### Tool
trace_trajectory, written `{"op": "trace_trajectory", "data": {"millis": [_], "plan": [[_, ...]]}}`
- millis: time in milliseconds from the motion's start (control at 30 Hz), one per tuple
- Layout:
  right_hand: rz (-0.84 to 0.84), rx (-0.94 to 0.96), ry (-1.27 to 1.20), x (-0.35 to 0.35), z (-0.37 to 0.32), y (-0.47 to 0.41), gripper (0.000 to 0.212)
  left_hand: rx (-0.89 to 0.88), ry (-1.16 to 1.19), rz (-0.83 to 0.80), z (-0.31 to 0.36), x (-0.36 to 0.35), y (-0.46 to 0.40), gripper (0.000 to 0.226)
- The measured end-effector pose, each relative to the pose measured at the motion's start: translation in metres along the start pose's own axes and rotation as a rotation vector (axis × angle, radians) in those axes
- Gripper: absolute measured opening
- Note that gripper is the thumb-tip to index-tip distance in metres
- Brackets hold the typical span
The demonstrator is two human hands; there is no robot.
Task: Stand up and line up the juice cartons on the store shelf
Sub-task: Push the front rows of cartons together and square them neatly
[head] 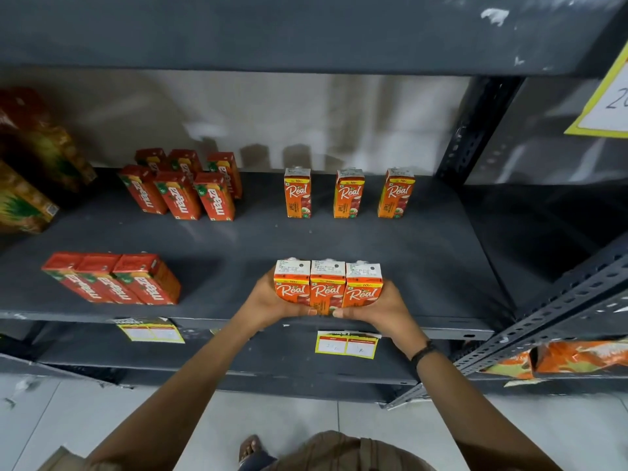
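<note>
Hands press in from both sides on three orange Real cartons (pixel 328 287) that stand upright, touching side to side, at the front edge of the grey shelf (pixel 238 239). The left hand (pixel 272 300) wraps the left carton's outer side, with the thumb across the front near the bottom. The right hand (pixel 380 309) cups the right carton the same way, thumb tip meeting the middle carton's lower front. Both sets of fingers are curled and grasping the group between them; the cartons' bases are hidden behind the hands, so it is unclear whether they rest on the shelf or are lifted slightly. A dark band (pixel 423 353) circles the right wrist.

At the back of the shelf three more Real cartons (pixel 348 193) stand upright, well apart from each other, fronts facing out.

To the left, six red Maaza cartons (pixel 180 185) stand in two rows of three near the back. Three more Maaza cartons (pixel 112 278) stand side by side, touching, near the front left edge.

Larger juice boxes (pixel 30 164) sit at the far left, blurred. Yellow price tags (pixel 346 345) hang on the shelf's front lip. A foot in a sandal (pixel 249 448) shows on the tiled floor below.
</note>
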State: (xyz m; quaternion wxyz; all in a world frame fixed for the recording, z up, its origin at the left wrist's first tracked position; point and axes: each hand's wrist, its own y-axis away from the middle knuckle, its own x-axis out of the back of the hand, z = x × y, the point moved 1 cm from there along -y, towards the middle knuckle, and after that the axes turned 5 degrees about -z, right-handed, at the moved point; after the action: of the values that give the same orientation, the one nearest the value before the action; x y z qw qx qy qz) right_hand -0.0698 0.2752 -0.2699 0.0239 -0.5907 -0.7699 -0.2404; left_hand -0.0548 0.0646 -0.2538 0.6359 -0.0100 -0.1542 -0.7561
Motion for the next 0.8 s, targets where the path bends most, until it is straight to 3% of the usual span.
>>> {"op": "trace_trajectory", "data": {"millis": [233,600,800], "plan": [[-0.06,0.023,0.002,0.002,-0.002,0.006,0.107,-0.034,-0.013,-0.037,0.0,0.0,0.003,0.093],[-0.029,0.159,0.052,0.011,-0.015,0.034,0.101,-0.089,-0.003,-0.048,0.0,-0.003,0.009,0.131],[0.098,0.155,0.003,0.001,-0.011,0.054,0.085,-0.079,-0.144,0.063,-0.003,0.002,0.028,0.112]]}}
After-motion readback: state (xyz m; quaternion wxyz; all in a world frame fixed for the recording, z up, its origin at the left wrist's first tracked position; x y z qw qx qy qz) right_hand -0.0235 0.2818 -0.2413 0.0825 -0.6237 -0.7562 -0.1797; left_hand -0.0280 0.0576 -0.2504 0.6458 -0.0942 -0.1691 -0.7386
